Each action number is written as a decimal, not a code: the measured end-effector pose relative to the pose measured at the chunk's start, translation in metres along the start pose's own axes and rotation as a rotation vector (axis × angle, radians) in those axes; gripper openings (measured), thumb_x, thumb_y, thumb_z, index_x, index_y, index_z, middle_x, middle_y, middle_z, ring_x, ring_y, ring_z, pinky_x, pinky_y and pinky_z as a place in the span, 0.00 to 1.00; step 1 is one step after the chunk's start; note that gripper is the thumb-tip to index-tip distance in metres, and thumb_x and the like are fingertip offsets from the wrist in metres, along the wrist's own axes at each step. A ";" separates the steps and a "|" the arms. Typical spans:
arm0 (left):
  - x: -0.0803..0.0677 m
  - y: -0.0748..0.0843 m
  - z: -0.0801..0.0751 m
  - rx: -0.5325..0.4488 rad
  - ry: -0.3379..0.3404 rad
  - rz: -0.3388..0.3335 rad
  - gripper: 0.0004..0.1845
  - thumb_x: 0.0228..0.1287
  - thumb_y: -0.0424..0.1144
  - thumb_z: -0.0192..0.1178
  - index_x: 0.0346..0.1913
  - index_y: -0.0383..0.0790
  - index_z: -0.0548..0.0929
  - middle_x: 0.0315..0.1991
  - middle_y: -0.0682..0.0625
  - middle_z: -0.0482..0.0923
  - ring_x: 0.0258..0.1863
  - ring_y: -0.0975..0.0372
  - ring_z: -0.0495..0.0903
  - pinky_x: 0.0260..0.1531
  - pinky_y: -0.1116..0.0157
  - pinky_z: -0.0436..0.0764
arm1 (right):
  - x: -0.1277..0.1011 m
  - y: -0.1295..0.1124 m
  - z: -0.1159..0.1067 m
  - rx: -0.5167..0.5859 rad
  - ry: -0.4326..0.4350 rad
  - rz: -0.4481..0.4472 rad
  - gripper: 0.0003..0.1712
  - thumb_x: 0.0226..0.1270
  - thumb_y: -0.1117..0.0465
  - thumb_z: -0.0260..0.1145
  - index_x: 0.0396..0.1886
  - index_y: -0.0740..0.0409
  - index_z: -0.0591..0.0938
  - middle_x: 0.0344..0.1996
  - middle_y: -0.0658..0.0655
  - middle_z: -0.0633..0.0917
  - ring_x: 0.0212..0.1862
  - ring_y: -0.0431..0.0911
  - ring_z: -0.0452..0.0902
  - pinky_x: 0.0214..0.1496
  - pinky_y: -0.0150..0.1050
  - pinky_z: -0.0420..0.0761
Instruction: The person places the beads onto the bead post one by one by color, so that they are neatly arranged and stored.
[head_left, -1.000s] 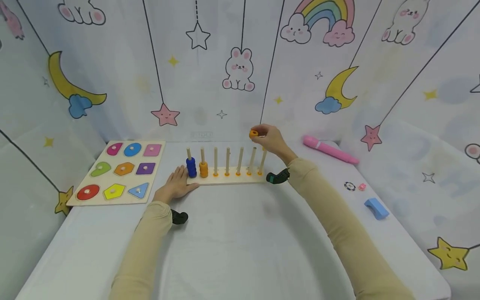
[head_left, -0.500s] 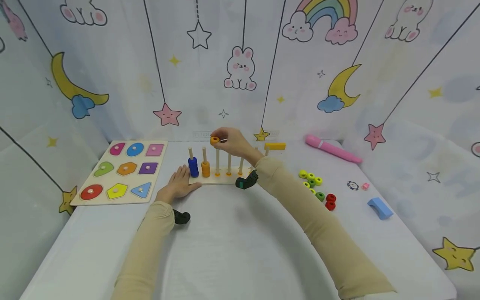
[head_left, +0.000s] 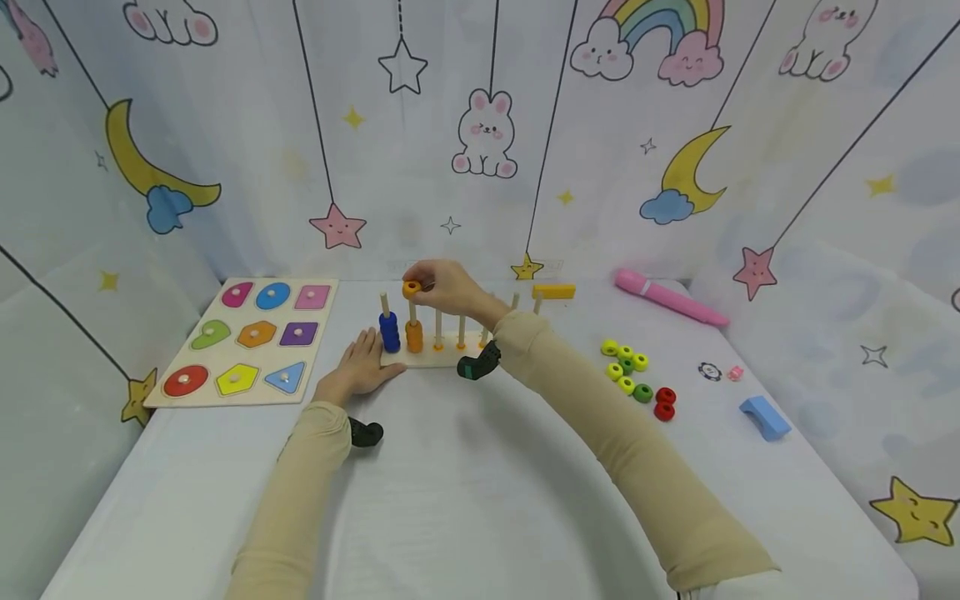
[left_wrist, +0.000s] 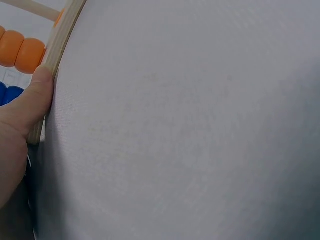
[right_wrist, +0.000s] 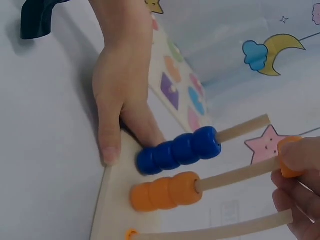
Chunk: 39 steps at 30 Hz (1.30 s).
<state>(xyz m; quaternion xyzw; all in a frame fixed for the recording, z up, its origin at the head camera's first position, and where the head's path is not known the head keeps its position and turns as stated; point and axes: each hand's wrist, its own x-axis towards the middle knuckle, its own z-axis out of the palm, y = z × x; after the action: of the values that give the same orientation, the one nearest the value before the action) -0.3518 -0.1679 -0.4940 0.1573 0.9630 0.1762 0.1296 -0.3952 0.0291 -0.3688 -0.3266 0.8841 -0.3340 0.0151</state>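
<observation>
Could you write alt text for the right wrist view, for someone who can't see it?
The right hand pinches an orange ring at the tip of a peg holding orange rings, beside blue rings, while the left hand rests on the wooden base.

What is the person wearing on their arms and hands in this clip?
Both arms are in long beige sleeves that end at the wrists. The left hand and right hand are bare: no gloves, rings or watch visible. A small dark device is strapped at each wrist, black on the left, dark teal-black on the right. No cables show.
</observation>
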 end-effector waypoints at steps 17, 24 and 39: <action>0.016 -0.016 0.012 -0.004 0.020 0.021 0.49 0.70 0.61 0.42 0.70 0.21 0.38 0.72 0.28 0.29 0.71 0.42 0.29 0.68 0.47 0.32 | -0.014 0.022 -0.018 0.019 0.099 -0.019 0.16 0.64 0.66 0.64 0.52 0.64 0.79 0.49 0.58 0.82 0.50 0.45 0.78 0.51 0.26 0.75; 0.016 -0.015 0.012 -0.001 0.008 0.024 0.47 0.71 0.58 0.43 0.70 0.21 0.38 0.71 0.28 0.30 0.71 0.41 0.28 0.68 0.47 0.32 | -0.050 0.055 -0.052 0.129 0.212 0.023 0.17 0.64 0.68 0.63 0.52 0.64 0.78 0.49 0.59 0.81 0.50 0.45 0.77 0.52 0.31 0.77; 0.005 -0.007 0.006 -0.019 0.015 0.026 0.49 0.69 0.63 0.41 0.70 0.21 0.40 0.72 0.28 0.30 0.71 0.42 0.29 0.68 0.48 0.32 | -0.208 0.111 -0.114 0.079 0.308 0.334 0.21 0.68 0.63 0.61 0.58 0.67 0.74 0.54 0.66 0.77 0.55 0.56 0.74 0.59 0.46 0.74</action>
<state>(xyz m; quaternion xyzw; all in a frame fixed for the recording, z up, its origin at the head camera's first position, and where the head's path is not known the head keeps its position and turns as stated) -0.3567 -0.1707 -0.5029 0.1674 0.9602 0.1880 0.1213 -0.3228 0.2797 -0.3869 -0.1202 0.9039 -0.4073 -0.0522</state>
